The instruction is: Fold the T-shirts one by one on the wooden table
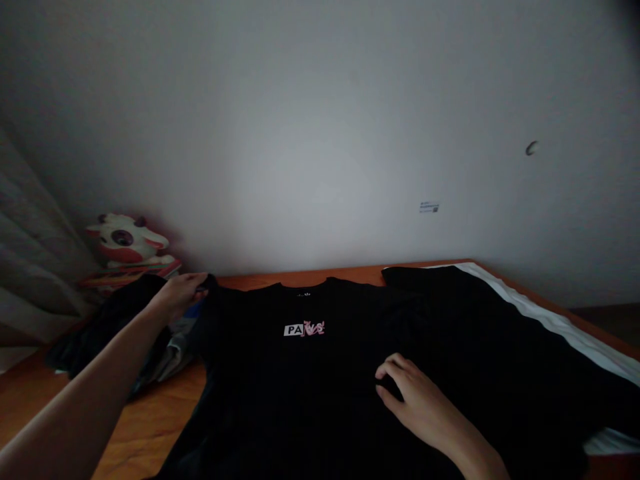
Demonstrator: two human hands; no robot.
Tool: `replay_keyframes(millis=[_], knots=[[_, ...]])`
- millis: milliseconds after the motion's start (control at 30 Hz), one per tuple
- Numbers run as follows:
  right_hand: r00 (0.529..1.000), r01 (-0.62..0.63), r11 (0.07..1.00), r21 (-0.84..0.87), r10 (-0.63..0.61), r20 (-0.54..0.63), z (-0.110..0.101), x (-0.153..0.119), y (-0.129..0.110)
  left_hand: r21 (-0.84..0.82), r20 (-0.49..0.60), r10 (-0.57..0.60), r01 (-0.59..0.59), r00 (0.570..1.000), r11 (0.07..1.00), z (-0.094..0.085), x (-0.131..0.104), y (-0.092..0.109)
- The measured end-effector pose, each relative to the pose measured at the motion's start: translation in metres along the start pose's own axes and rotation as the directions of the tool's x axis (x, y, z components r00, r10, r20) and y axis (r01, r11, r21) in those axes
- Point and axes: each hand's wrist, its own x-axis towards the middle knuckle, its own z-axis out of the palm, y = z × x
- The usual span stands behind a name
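A black T-shirt (280, 387) lies spread out, its collar toward the wall and a white and pink chest print (304, 329) facing up. My left hand (181, 293) is closed around the end of its left sleeve, lifting it slightly. Over the right part of the shirt, my right hand (407, 393) is curled, thumb and fingertips close together with dark cloth between them. Black on black hides exactly which fold it pinches. To the right, another black garment (500, 347) lies against the shirt; their border is hard to make out.
Beneath the clothes is an orange-brown wooden surface (165, 427). Piled dark and grey clothes (175, 353) lie at left, near a cow-shaped toy (127, 240). White cloth (560, 323) edges the right garment. A pale wall (320, 147) stands behind, a curtain (35, 240) far left.
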Motion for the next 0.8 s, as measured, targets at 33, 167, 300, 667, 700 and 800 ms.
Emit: replay_keyframes(millis=[33, 167, 300, 667, 700, 800], knots=[[1.0, -0.008, 1.0, -0.002, 0.008, 0.01, -0.001, 0.0, 0.0, -0.044, 0.053, -0.001, 0.004, 0.999, 0.999, 0.008, -0.004, 0.009], [1.0, -0.02, 1.0, 0.007, 0.02, 0.019, -0.002, 0.0, 0.0, -0.111, 0.146, 0.094, -0.078, 0.985, 0.991, 0.039, -0.037, 0.033], [1.0, -0.005, 0.999, 0.036, 0.005, -0.002, 0.0, -0.002, 0.004, 0.192, 0.186, 0.204, -0.239, 0.961, 0.952, 0.057, -0.086, 0.014], [0.995, 0.029, 0.999, 0.036, -0.025, -0.099, 0.008, 0.007, 0.004, 0.488, 0.13, 0.318, -0.34, 0.939, 0.804, 0.068, -0.154, -0.075], [0.993, 0.036, 0.999, 0.029, -0.032, -0.114, 0.01, 0.008, 0.004, 0.451, 0.071, 0.29, -0.29, 0.954, 0.844, 0.069, -0.153, -0.079], [0.982, 0.072, 0.997, -0.03, -0.076, -0.172, 0.017, 0.008, 0.006, 0.232, -0.042, 0.08, -0.068, 0.996, 0.97, 0.068, -0.146, -0.091]])
